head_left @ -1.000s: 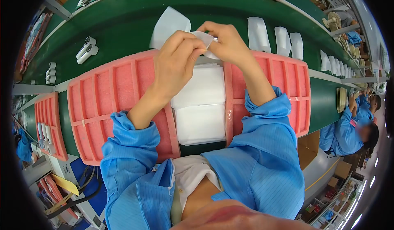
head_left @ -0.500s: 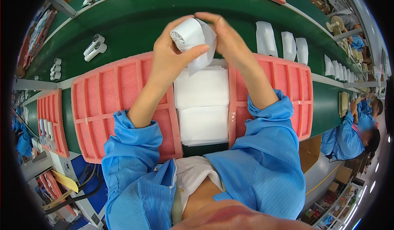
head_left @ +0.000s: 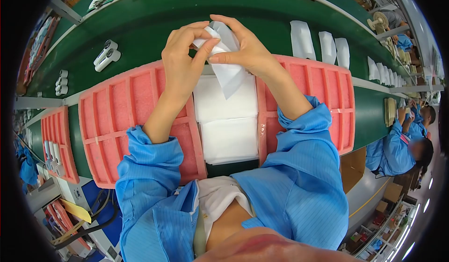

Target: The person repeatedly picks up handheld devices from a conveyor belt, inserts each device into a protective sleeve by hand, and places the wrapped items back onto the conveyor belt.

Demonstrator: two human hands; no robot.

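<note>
Head view: a white wrap (head_left: 228, 77) is held up between both hands over the green bench (head_left: 145, 25). It is pinched by the left hand (head_left: 180, 51) between thumb and fingers, and grasped from the other side by the right hand (head_left: 245, 51), thumb laid across its front, fingers curled over the top. One corner is left hanging to a point below the right thumb. What is enclosed in the folds, if anything, can't really be made out, covered by fingers.

On the body side of both hands, a stack of white sheets (head_left: 229, 140) is set out in two piles. Left forearm is held over a pink divided tray (head_left: 140, 98); right forearm over a second pink tray (head_left: 343, 84). Well left of the left hand, two white cylinders (head_left: 107, 56) are placed side by side. Right of the right hand, three white pouches (head_left: 301, 40) are lined up on the bench.
</note>
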